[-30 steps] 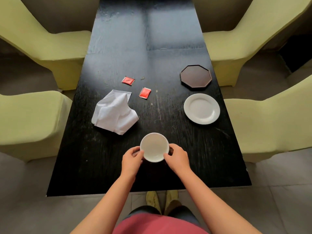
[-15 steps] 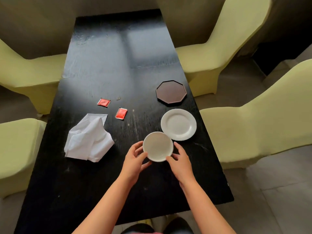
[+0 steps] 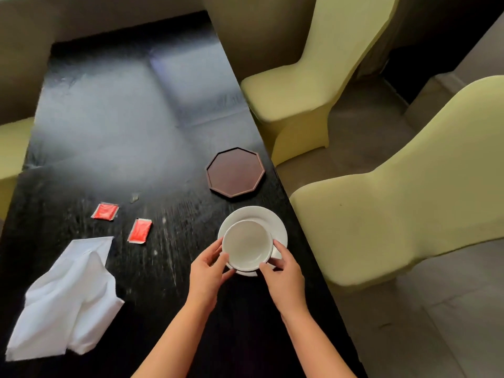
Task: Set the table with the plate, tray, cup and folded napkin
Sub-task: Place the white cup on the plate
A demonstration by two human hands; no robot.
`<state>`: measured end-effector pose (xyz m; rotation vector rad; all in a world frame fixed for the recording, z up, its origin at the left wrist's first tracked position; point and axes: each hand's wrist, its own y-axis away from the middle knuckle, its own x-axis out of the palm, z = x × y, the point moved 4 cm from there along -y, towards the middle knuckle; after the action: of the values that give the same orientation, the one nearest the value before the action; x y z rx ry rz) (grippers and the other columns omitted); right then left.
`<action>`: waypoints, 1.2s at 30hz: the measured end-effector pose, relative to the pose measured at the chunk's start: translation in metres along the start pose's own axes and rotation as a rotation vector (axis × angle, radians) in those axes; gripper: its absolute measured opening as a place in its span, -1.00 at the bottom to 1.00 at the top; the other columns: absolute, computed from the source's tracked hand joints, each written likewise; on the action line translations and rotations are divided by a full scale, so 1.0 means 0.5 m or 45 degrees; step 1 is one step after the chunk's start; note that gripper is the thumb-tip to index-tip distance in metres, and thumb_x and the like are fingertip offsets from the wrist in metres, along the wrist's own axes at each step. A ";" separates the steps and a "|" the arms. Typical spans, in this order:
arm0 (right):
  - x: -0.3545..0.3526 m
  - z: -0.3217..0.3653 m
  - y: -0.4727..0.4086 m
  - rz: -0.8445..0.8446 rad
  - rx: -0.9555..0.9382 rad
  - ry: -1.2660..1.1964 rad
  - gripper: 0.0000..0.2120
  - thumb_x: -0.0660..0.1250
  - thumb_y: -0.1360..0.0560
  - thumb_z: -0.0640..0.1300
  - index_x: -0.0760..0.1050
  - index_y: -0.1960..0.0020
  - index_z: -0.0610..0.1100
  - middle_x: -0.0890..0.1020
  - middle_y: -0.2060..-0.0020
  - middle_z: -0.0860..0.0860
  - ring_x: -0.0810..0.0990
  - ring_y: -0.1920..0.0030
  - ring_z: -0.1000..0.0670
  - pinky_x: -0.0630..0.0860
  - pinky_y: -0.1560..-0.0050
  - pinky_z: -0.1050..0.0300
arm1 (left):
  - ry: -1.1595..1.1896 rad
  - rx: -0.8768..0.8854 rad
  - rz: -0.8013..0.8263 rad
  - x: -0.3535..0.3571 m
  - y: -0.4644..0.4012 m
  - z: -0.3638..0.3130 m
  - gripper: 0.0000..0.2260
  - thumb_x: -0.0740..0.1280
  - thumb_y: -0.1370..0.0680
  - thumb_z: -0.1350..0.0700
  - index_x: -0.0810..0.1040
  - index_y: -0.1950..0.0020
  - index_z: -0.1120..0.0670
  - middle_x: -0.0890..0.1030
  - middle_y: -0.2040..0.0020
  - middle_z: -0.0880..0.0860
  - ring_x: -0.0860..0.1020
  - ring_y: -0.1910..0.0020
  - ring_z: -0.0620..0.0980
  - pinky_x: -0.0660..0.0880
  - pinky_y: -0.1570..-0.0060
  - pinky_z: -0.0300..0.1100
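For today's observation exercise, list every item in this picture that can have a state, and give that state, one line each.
cup: empty, upright, over the plate, held by both hands
plate: flat on table, under the cup
tray: empty, flat
napkin: rumpled, not neatly folded
red sachets: lying flat
left hand: gripping cup
right hand: gripping cup

Glossy black wood-grain bench (image 3: 114, 137), scuffed and streaked pale. Smooth white glazed ceramic: cup (image 3: 246, 245) and plate (image 3: 275, 223). Dark brown tray (image 3: 236, 173), satin sheen. Soft white cloth napkin (image 3: 68, 301), creased. Shiny red foil-like sachets (image 3: 139, 231). Matt yellow-green fabric chair covers (image 3: 381, 208).
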<state>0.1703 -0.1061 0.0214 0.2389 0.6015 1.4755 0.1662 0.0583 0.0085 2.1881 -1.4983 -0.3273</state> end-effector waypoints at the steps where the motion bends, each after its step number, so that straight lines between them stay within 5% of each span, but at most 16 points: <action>1: -0.002 0.000 -0.012 -0.009 0.001 0.005 -0.52 0.35 -0.45 -0.18 0.38 -0.30 0.15 0.63 -0.10 0.04 0.57 -0.08 0.12 0.42 0.17 0.43 | -0.013 0.001 0.003 0.009 -0.013 0.001 -0.68 0.28 -0.53 0.26 0.56 -0.21 -0.05 0.63 -0.14 -0.03 0.60 -0.10 -0.05 0.61 0.16 -0.17; 15: 0.019 -0.008 -0.076 -0.017 0.051 0.004 -0.50 0.41 -0.43 -0.17 0.36 -0.31 0.08 0.61 -0.15 -0.02 0.59 -0.12 0.03 0.54 -0.15 0.05 | -0.113 -0.010 -0.012 0.036 -0.087 -0.002 -0.63 0.31 -0.52 0.25 0.59 0.01 -0.27 0.61 -0.17 -0.06 0.56 -0.14 -0.01 0.62 0.18 -0.19; 23: 0.021 -0.022 -0.079 -0.036 0.049 -0.014 -0.50 0.42 -0.42 -0.18 0.36 -0.28 0.10 0.61 -0.12 0.01 0.60 -0.06 0.05 0.54 -0.07 0.14 | -0.109 0.019 -0.025 0.035 -0.086 0.008 -0.66 0.31 -0.53 0.22 0.58 -0.05 -0.25 0.60 -0.16 -0.12 0.58 -0.10 -0.11 0.60 0.20 -0.25; 30: 0.019 -0.029 -0.087 -0.002 0.030 0.009 -0.49 0.41 -0.43 -0.19 0.34 -0.29 0.11 0.62 -0.07 0.05 0.55 0.15 0.27 0.44 0.28 0.51 | -0.077 0.008 -0.035 0.036 -0.082 0.011 -0.63 0.30 -0.53 0.21 0.59 0.02 -0.32 0.61 -0.10 -0.21 0.58 -0.07 -0.17 0.59 0.19 -0.26; 36: 0.019 -0.026 -0.086 -0.008 0.016 0.014 -0.49 0.41 -0.44 -0.19 0.33 -0.31 0.09 0.60 -0.09 0.04 0.56 0.09 0.19 0.44 0.14 0.41 | -0.071 0.007 -0.057 0.036 -0.081 0.012 -0.65 0.30 -0.53 0.22 0.57 -0.01 -0.29 0.59 -0.10 -0.20 0.58 -0.05 -0.18 0.58 0.22 -0.29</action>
<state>0.2001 -0.1040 -0.0132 0.2383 0.6201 1.4683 0.2031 0.0521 -0.0160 2.2370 -1.4825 -0.4022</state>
